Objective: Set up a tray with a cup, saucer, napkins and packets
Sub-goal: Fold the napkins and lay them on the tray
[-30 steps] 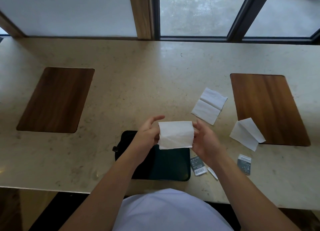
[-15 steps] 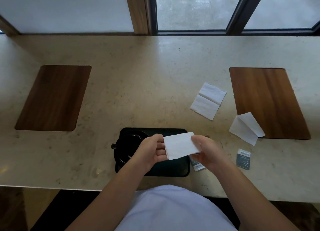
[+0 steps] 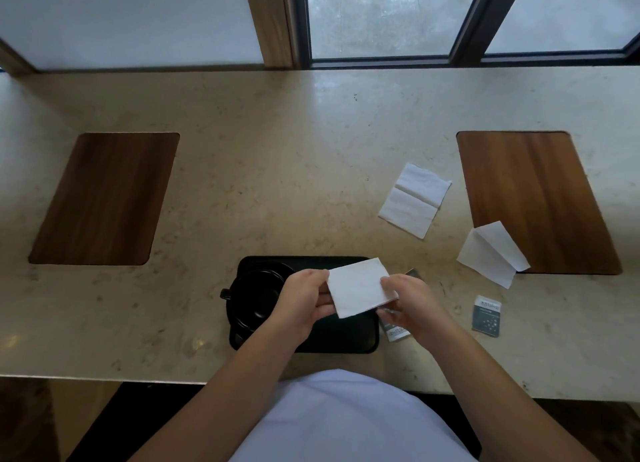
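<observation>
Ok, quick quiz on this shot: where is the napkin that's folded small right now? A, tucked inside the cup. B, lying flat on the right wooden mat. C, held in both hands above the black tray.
C: the folded napkin is pinched between the left hand and right hand, over the black tray.

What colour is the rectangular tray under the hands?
Black, a glossy rectangular tray; seen best in the head view.
</observation>
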